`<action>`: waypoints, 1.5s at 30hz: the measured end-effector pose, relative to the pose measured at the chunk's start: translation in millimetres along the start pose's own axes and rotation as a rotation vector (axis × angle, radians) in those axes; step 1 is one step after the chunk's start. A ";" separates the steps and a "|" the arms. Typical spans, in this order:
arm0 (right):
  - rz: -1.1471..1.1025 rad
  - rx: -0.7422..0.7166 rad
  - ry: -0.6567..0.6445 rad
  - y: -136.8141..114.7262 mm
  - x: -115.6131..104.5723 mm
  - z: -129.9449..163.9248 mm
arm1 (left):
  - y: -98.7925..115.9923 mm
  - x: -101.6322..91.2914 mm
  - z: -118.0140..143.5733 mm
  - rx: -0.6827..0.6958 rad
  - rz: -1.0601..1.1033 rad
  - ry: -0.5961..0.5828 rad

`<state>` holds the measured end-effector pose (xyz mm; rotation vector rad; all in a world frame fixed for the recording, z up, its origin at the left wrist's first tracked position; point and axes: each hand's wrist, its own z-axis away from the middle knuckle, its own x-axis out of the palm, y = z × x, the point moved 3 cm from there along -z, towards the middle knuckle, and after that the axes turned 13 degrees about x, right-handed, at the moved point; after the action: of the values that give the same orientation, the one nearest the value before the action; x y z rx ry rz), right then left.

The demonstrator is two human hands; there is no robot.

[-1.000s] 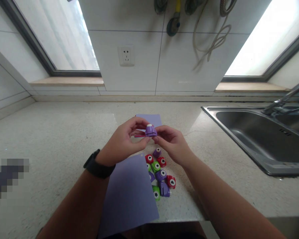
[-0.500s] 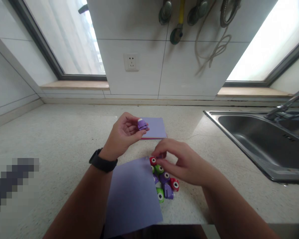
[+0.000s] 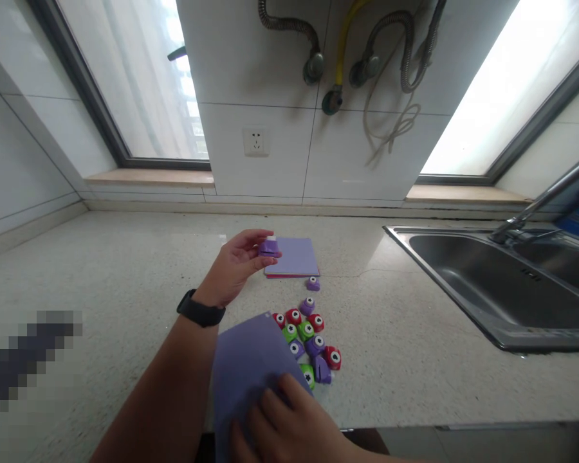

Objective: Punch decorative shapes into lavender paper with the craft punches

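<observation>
My left hand [image 3: 236,262] is closed round a small purple paper punch [image 3: 269,247] with a white top, held above the far stack of lilac paper [image 3: 294,256]. My right hand [image 3: 284,421], slightly blurred, is over a larger purple sheet [image 3: 251,366] at the counter's near edge; its bent fingers are apart and nothing shows in them. Beside the sheet's right edge sits a cluster of several punches in red [image 3: 333,357], green [image 3: 305,330] and purple [image 3: 315,345], with star and other shapes on white discs. Two purple punches [image 3: 307,306] stand apart, between the cluster and the stack.
A speckled stone counter [image 3: 395,360] runs beneath everything. To the right is a steel sink [image 3: 453,276] with a faucet [image 3: 516,225]. Behind are a tiled wall with a socket [image 3: 256,143], hoses and pipe valves [image 3: 313,68], and windows on either side.
My right hand has left the punches and moved down and left over the large sheet. Two purple punches now show near the stack. My left hand still holds its punch, now turned more upright.
</observation>
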<state>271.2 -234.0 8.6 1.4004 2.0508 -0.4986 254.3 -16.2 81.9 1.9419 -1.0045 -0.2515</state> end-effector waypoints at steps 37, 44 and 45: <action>-0.754 1.182 0.408 275.7 -25.0 -15.9 | -43.6 24.9 16.4 -0.516 0.119 0.025; -0.713 1.131 0.364 272.4 -25.0 -15.5 | -46.9 26.6 21.9 -0.565 0.081 -0.074; -0.705 1.118 0.367 273.0 -26.0 -15.2 | -46.7 26.1 21.7 -0.564 0.092 -0.066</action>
<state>527.3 -141.2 44.3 1.2751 2.6851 -2.0493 285.3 -37.0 37.9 1.3808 -0.9387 -0.4914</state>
